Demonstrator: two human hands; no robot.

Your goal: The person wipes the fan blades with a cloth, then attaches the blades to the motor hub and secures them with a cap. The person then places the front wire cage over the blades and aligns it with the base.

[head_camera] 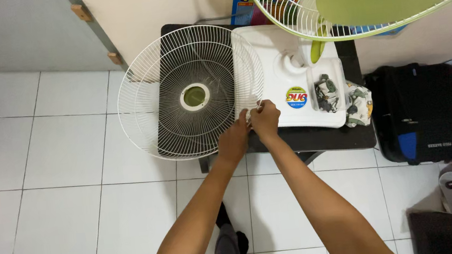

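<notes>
Grille (192, 94) lies flat on the black table (350, 136), its near rim pinched by both my hands: left hand (234, 141) and right hand (264, 119) closed on the wire side by side. Beside it sits the white fan base (275, 66). I'd keep the grip low and even, so the wires don't bend.

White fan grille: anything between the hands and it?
Nothing visible. The left hand and the right hand are both already at the near right rim of the white fan grille, which lies on the black table.
</notes>
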